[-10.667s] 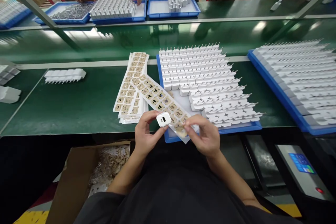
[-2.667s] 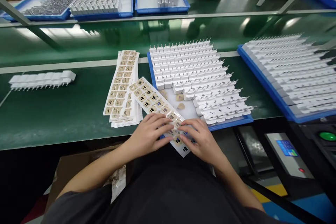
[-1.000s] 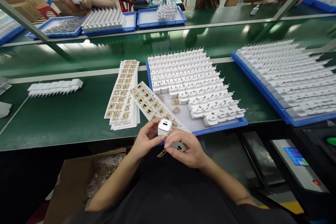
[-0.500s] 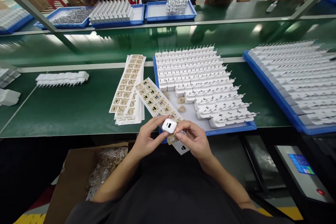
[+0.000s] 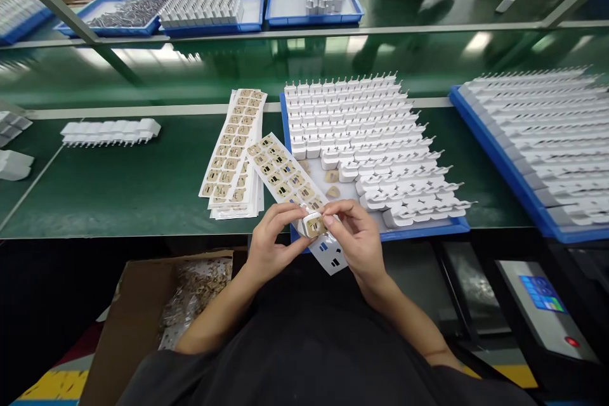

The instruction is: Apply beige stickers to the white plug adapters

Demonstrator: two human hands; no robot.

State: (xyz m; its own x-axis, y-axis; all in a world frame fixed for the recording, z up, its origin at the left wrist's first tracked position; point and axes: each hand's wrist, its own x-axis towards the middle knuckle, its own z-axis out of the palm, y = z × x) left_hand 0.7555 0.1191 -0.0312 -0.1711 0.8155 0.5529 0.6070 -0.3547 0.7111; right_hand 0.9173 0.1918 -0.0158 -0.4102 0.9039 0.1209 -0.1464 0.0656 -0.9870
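Between thumb and fingers, my left hand [image 5: 273, 238] grips a white charger plug [image 5: 299, 226] with its port face turned up toward me. My right hand [image 5: 356, 235] pinches a tan sticker [image 5: 314, 226], which lies over that face; whether it is stuck down I cannot tell. Beneath both hands a sticker sheet [image 5: 280, 171] slants from the green bench onto the blue tray [image 5: 423, 232]. Its near end is bare white with a few dark and blue marks. Rows of white charger plugs [image 5: 352, 114] stand in the tray, prongs up, near loose tan pieces [image 5: 332, 184].
More sticker sheets [image 5: 233, 146] lie stacked left of the tray. A row of white plugs [image 5: 111, 131] is farther left, and another full blue tray [image 5: 504, 165] stands right. An open carton [image 5: 143, 304] holds scraps below. Across the belt, people work behind blue trays [image 5: 314, 18].
My right hand has brought the tan sticker from beside the charger plug onto its port face, covering it. The camera view has shifted slightly.
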